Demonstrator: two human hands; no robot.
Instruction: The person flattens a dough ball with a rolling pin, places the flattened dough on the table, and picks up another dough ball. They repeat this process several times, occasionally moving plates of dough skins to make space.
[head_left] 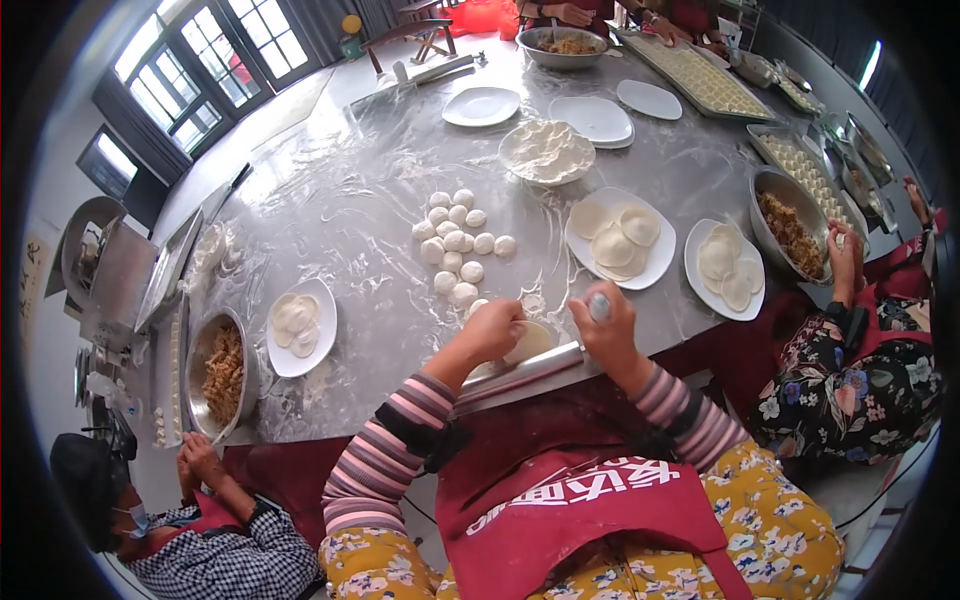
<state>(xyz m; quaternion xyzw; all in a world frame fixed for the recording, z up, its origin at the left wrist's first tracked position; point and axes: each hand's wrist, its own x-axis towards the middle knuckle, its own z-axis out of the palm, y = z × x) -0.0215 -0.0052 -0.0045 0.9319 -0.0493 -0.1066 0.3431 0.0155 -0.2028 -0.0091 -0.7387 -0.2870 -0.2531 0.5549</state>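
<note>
At the near edge of the metal table, my left hand (495,332) is closed, its fingertips on the edge of a round dough wrapper (534,342). Beside it my right hand (612,335) is wrapped around what looks like a rolling pin (599,306), whose pale rounded end sticks up from the fist. Just beyond my left hand lies a group of flattened dough pieces (455,240), several in all. Ahead and to the right, a white plate (655,272) carries rolled wrappers (620,242).
A bowl of flour (546,153) stands farther back, near white plates (481,106). Bowls of filling stand at left (193,385) and right (757,190), beside co-workers' hands. More plates of wrappers sit left (328,340) and right (700,290). Trays of dumplings (700,80) line the right.
</note>
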